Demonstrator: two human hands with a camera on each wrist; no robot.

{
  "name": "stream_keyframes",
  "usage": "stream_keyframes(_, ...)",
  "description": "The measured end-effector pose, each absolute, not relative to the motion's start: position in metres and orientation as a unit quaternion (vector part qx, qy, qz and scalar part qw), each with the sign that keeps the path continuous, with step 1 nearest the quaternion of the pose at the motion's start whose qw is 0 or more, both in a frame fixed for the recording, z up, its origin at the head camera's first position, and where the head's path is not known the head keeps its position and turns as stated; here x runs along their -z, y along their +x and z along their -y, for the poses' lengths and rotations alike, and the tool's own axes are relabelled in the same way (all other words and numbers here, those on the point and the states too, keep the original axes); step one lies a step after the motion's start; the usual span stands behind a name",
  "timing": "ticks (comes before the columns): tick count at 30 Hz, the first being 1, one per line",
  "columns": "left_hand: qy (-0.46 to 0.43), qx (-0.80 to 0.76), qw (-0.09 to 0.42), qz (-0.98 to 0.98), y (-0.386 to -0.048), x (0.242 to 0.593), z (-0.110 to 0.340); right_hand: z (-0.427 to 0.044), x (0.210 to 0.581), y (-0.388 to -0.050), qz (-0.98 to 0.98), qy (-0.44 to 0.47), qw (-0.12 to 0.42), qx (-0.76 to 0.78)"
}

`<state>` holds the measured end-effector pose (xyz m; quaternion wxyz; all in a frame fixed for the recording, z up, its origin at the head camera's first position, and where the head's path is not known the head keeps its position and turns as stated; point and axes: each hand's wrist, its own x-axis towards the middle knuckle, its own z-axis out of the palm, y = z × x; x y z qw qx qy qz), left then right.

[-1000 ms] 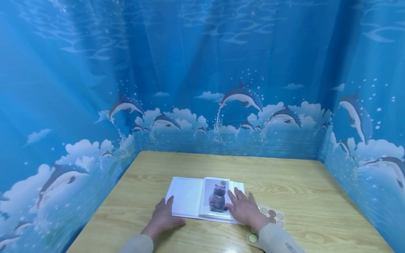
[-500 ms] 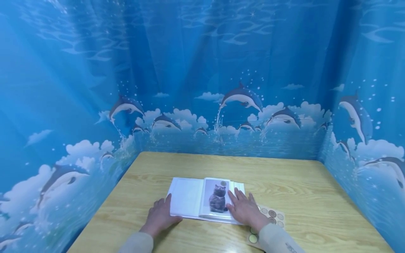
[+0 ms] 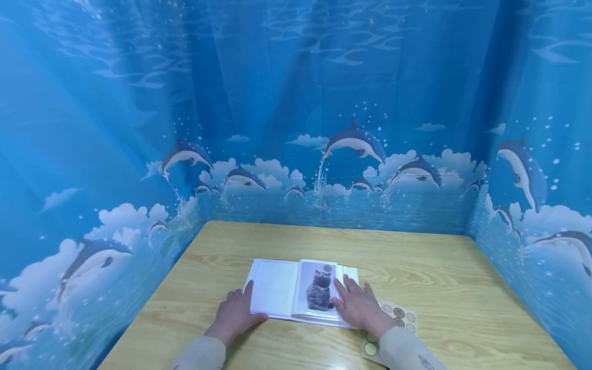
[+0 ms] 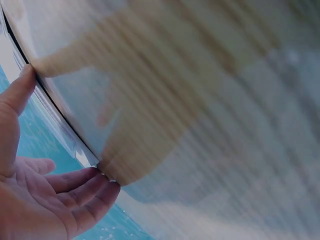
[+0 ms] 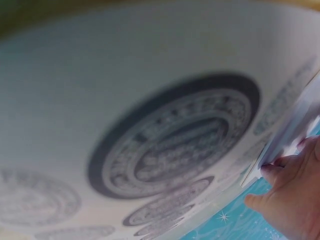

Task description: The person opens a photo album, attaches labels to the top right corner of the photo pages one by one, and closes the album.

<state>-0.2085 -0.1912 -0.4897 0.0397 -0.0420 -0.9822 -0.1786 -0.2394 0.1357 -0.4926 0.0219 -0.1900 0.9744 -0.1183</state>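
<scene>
A small white photo album (image 3: pixel 273 288) lies spread on the wooden table. Its right page carries a photo of a grey cat (image 3: pixel 319 293) with a small round sticker (image 3: pixel 327 268) near the photo's top right. My left hand (image 3: pixel 235 312) touches the album's left edge, thumb at the near corner and fingers along the side; in the left wrist view its fingertips (image 4: pixel 102 187) meet the tabletop. My right hand (image 3: pixel 361 307) rests with spread fingers on the right page's edge. Under the right wrist lies a sheet of round stickers (image 3: pixel 409 316), partly covered by hand and sleeve.
The pale wooden table (image 3: pixel 444 288) stretches out around the album. Blue curtains (image 3: pixel 287 103) printed with dolphins and clouds enclose it at the back and on both sides. In the right wrist view a large round printed sticker (image 5: pixel 175 135) shows close up.
My left hand has shifted slightly left along the album's edge, and its fingers have moved a little. The right hand, album and sticker sheet have stayed in place.
</scene>
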Motion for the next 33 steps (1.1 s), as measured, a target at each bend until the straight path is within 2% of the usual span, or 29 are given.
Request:
stream_keyframes(6,-0.069,0.137,0.046,0.987,-0.2078,0.4874,0.1900,-0.1362,0.4947,-0.2415,-0.975,-0.188,0.027,0.116)
stream_keyframes(16,-0.128,0.020,0.084,0.988,-0.2114,0.4917,0.1916,-0.1359,0.4944,-0.2411,-0.975,-0.185,0.025,0.122)
stream_keyframes(22,-0.176,-0.082,0.130,0.972,-0.2149,0.4911,0.1919,-0.1364,0.4962,-0.2424,-0.975,-0.184,0.026,0.124)
stream_keyframes(33,-0.091,-0.024,0.155,0.983,-0.2164,0.4919,0.1949,-0.1380,0.4966,-0.2449,-0.975,-0.179,0.029,0.130)
